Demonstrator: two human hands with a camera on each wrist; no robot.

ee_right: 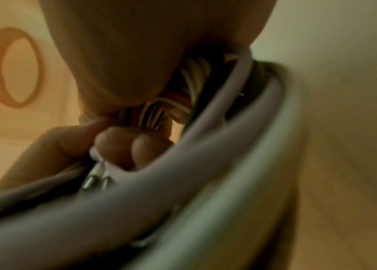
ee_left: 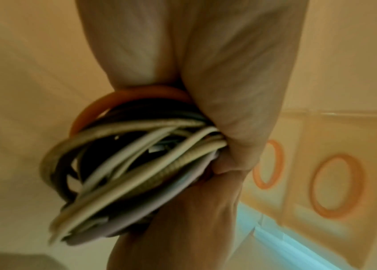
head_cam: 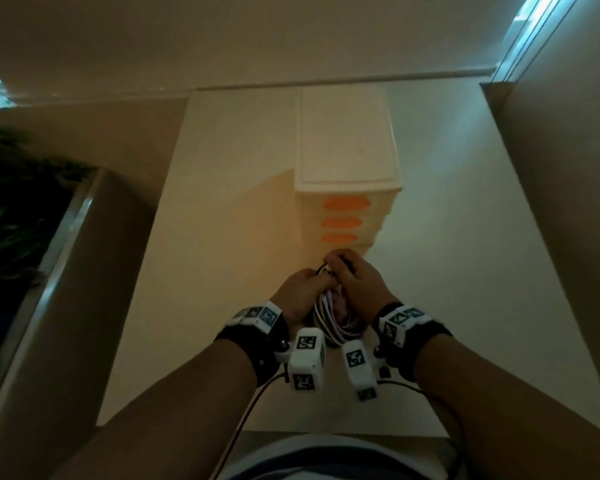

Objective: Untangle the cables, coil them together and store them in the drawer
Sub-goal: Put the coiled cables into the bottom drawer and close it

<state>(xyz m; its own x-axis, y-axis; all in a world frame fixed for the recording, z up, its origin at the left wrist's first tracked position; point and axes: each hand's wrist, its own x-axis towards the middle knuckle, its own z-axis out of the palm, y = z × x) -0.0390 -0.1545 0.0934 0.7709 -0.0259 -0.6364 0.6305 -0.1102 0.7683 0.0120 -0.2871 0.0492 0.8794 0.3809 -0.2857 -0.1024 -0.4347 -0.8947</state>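
1. Both hands, left hand (head_cam: 300,289) and right hand (head_cam: 355,282), clutch the coiled cable bundle (head_cam: 329,317), just above the table (head_cam: 222,271).
2. Drawer unit (head_cam: 347,188) sits just beyond them, every visible drawer closed.
3. Table edge (head_cam: 174,427) is nearest the body, bare tabletop either side.

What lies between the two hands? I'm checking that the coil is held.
The cable coil, gripped by the left hand and the right hand; the head view shows it.

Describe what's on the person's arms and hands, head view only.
Both forearms are bare, no sleeves or gloves. Each wrist wears a black strap carrying white blocks printed with black-and-white square markers, some blue-tinted; a larger white marker cube hangs inboard of the left hand, a similar one by the right hand. A thin dark lead trails back from each strap.
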